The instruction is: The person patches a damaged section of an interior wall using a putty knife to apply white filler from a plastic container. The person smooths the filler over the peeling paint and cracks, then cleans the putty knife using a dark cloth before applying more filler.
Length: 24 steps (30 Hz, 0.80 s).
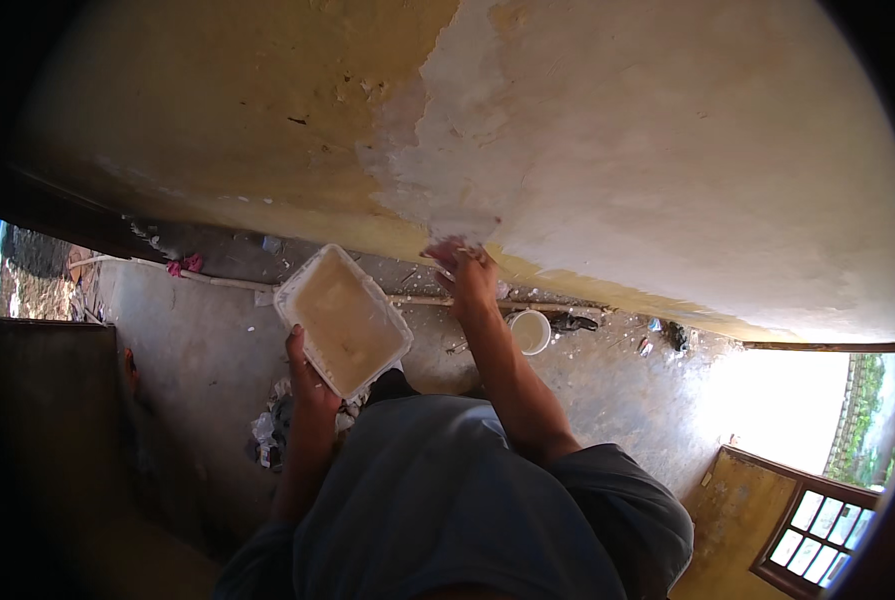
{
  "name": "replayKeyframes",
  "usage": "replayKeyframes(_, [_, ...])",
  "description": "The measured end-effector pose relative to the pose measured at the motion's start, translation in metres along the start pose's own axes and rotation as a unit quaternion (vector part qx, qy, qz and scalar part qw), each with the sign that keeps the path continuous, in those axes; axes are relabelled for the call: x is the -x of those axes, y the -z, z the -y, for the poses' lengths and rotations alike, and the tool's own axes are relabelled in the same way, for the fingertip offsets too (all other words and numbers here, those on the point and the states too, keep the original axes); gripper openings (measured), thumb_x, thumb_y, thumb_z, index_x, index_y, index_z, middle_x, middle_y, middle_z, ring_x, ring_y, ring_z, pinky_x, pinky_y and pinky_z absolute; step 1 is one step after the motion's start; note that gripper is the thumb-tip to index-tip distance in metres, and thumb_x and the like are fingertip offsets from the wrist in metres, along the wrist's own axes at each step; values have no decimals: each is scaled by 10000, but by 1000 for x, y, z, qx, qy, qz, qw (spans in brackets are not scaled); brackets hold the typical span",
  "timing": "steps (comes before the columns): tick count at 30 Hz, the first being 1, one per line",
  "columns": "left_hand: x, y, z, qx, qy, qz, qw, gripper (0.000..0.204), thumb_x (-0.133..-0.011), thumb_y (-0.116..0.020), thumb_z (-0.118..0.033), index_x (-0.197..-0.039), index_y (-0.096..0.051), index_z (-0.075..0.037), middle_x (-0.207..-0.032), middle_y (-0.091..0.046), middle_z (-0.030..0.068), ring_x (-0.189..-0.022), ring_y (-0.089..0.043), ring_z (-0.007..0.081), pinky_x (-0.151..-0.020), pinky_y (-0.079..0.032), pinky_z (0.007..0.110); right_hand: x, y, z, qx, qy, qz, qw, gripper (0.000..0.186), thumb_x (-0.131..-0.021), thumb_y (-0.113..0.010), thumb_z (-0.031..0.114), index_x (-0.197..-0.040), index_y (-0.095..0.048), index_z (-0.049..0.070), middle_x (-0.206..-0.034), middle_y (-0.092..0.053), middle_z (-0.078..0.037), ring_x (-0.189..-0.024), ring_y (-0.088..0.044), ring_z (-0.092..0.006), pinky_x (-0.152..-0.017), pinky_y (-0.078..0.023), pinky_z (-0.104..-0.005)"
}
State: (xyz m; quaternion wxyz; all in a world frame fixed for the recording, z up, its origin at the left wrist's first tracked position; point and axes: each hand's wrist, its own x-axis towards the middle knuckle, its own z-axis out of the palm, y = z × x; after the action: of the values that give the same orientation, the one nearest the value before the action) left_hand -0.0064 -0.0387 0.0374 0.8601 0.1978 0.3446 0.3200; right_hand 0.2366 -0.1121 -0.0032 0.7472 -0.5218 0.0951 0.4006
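My left hand (312, 382) grips the lower left side of a rectangular white plastic tub (385, 312), its thumb over the rim. A smooth beige paste (342, 320) lies in the tub. Held out ahead, my right hand (467, 268) is closed round a flat, wide-bladed scraper (465, 224), pale and smeared by motion. The blade is at the lower part of the wall (587, 130), where a pale coat on the right meets bare, stained yellow on the left. Whether it touches the wall I cannot tell.
A white bucket (529, 332) stands on the concrete floor (202, 340) beyond my right forearm. A long pole (227, 281) lies along the wall's foot among scattered debris. Plastic rubbish (265, 432) lies by my left arm. A barred window (822, 535) is at lower right.
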Motion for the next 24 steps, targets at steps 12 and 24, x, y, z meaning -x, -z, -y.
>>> replayKeyframes(12, [-18,-8,17,4,84,79,993,576,-889,-529,-379,-1341,-379,-55,-1271,-509,137,-1158,-520,308,-952,-457,457,103,-77,115,-11,196,115,974,184,-893,-479,109,-935,-574,-43,-848,-647,-140,-776,-641,-210,-710,-543,-321])
replayKeyframes(24, [-68,-68,95,-45,160,132,977,357,-894,-589,-261,-1129,-532,2,-1065,-610,102,-984,-619,212,-828,-538,368,99,34,112,513,327,-38,793,199,-816,-628,129,-935,-560,-15,-681,-631,-147,-597,-627,-239,-586,-488,-339])
